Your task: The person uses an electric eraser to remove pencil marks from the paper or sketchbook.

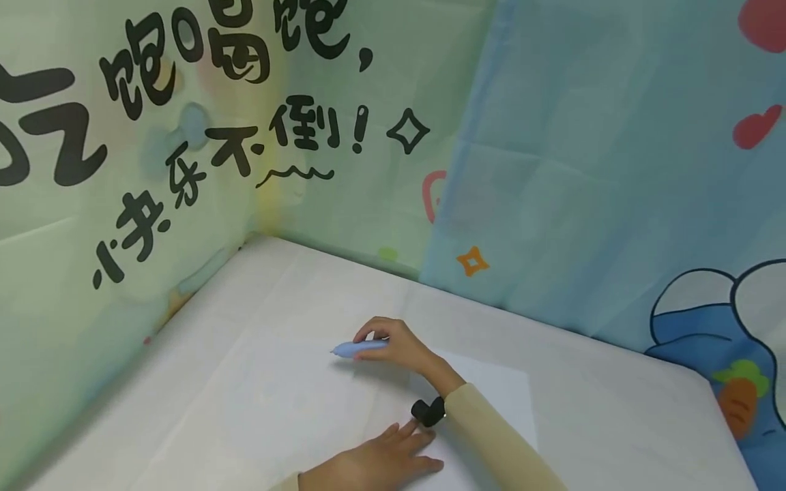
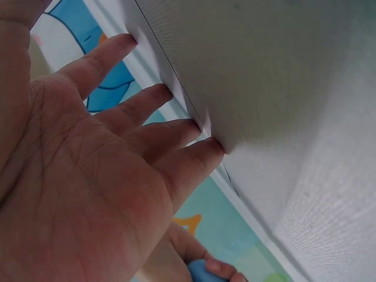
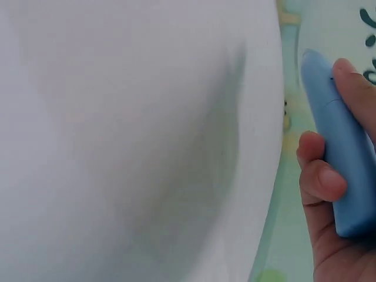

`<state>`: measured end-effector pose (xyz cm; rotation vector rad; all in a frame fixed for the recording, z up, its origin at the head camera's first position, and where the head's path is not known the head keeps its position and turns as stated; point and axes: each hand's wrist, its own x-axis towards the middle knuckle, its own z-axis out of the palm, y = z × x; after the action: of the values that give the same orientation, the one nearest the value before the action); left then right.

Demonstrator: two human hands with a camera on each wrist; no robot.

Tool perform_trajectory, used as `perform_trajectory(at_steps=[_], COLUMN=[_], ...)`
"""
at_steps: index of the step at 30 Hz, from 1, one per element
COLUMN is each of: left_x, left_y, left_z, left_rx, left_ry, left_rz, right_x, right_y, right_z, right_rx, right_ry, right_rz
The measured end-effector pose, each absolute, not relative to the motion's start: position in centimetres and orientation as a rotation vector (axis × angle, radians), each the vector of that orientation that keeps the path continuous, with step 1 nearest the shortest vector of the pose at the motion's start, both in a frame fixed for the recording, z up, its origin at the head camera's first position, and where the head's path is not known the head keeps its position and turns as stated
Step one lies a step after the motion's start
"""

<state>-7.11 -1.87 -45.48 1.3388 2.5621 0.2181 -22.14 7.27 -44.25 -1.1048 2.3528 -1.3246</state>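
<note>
My right hand (image 1: 393, 342) holds a light blue, pen-shaped tool (image 1: 362, 348) between thumb and fingers, with its narrow tip pointing left above the white table. Seen from the right wrist, the same blue tool (image 3: 341, 141) has a smooth, thick, rounded body with a thin seam near its tapered end. My left hand (image 1: 383, 458) lies palm down with its fingers spread, near a white sheet of paper (image 1: 512, 402). In the left wrist view, the fingertips (image 2: 214, 147) of that hand press on the white surface.
The white-covered table (image 1: 245, 382) runs back to a corner between printed cloth walls. The left cloth (image 1: 61, 273) bears large black lettering, and the blue cloth (image 1: 583, 204) shows cartoon drawings. A black wrist-worn device (image 1: 428, 412) sits at my right sleeve (image 1: 491, 436).
</note>
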Motion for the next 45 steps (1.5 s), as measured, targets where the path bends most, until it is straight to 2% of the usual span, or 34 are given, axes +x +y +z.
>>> perform_trajectory(at_steps=[20, 27, 34, 45], left_x=[-7.0, -6.4, -6.1, -5.7], left_y=[-1.5, -1.4, -1.0, -0.7], left_z=[-45.4, -45.1, -45.0, -44.5], left_rx=[1.194, 1.206, 1.208, 1.188], left_ry=[2.469, 2.505, 2.505, 2.521], left_rz=[0.339, 0.372, 0.385, 0.32], right_x=[-21.4, -20.6, -19.1, -17.1], right_y=[14.7, 17.3, 19.6, 22.9], right_z=[-43.6, -43.2, -43.2, -44.1], right_rx=[-0.18, -0.209, -0.124, -0.191], right_ry=[2.263, 2.044, 1.877, 1.753], right_rz=[-1.895, -2.043, -2.143, -2.225])
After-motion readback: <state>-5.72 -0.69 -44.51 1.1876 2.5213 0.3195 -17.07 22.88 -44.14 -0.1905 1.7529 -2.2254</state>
